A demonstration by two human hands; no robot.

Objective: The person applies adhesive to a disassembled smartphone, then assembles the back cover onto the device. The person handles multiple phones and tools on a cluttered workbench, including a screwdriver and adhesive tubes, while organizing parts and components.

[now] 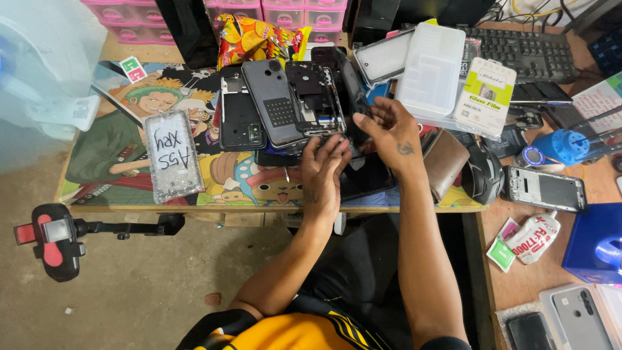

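left hand (322,170) and right hand (387,133) meet over a dark phone (363,178) lying flat at the near edge of the bench (259,209), kept close to the body for fine work. left fingers curl onto the phone's left end, gripping it; right fingers are bent and pinched near its far edge, whether they hold anything i cannot tell. just far of the hands, opened phone backs and frames (278,104) lie fanned side by side, insides up. pink drawer boxes (285,14) at far edge, contents not visible. clear bagged case (172,155) to the left.
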